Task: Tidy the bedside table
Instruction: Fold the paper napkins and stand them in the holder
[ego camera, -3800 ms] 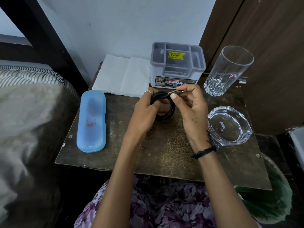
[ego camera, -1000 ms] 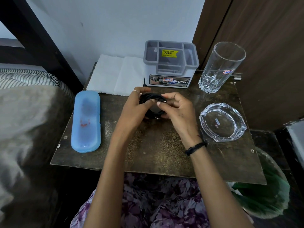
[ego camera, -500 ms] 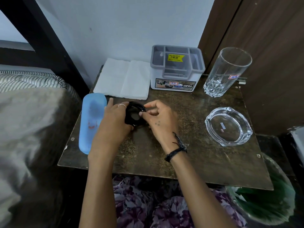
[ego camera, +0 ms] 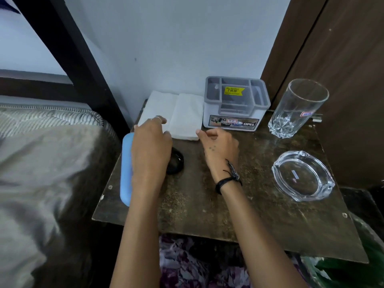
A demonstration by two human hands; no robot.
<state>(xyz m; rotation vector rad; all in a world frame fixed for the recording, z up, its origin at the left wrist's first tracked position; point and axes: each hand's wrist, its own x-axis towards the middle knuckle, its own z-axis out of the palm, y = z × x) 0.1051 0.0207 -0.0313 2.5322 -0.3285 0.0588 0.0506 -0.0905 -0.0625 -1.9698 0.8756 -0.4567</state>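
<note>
Tabletop [ego camera: 218, 204] clutter: my left hand [ego camera: 150, 150] and right hand [ego camera: 220, 146] hover empty, grips apart; coiled cable [ego camera: 176, 163] could spring loose unattended.

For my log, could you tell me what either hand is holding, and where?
Nothing: left hand hovers over the coiled black cable on the table; right hand is empty.

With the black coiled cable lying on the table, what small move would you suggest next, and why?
Probably pick up the white napkins: both the left hand and right hand are empty and open at their near edge, and the coiled cable already lies free.
</note>
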